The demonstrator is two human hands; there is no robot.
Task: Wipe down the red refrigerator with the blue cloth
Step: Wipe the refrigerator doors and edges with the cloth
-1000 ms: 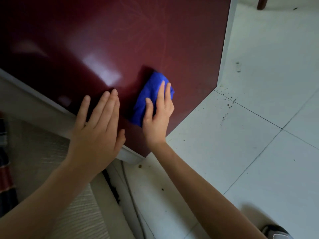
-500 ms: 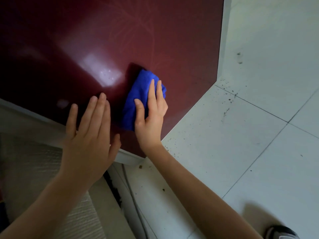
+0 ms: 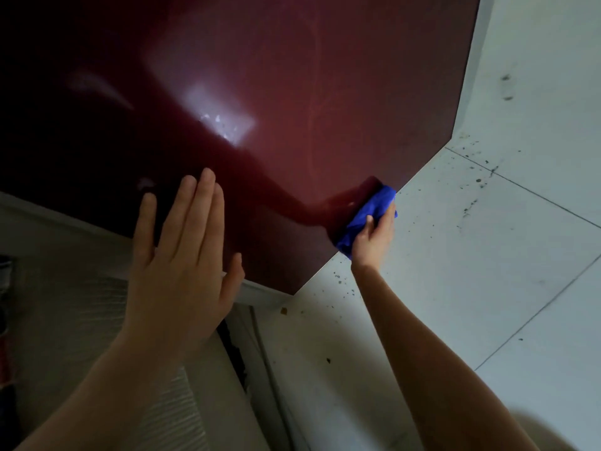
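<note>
The glossy dark red refrigerator (image 3: 292, 92) fills the upper left of the head view, its front reflecting a pale patch of light. My right hand (image 3: 374, 236) grips the bunched blue cloth (image 3: 364, 216) and presses it against the door's lower edge where the door meets the floor. My left hand (image 3: 182, 255) lies flat on the door near its left edge, fingers extended and close together, holding nothing.
White tiled floor (image 3: 487, 255) spreads to the right, dotted with dark specks near the refrigerator's base. A pale ribbed surface (image 3: 81, 304) sits left of the refrigerator. A dark gap with a cable (image 3: 237, 359) runs below the door's corner.
My right hand has slid the cloth from the middle of the door down and to the right, to its bottom edge. My left hand stays pressed on the door.
</note>
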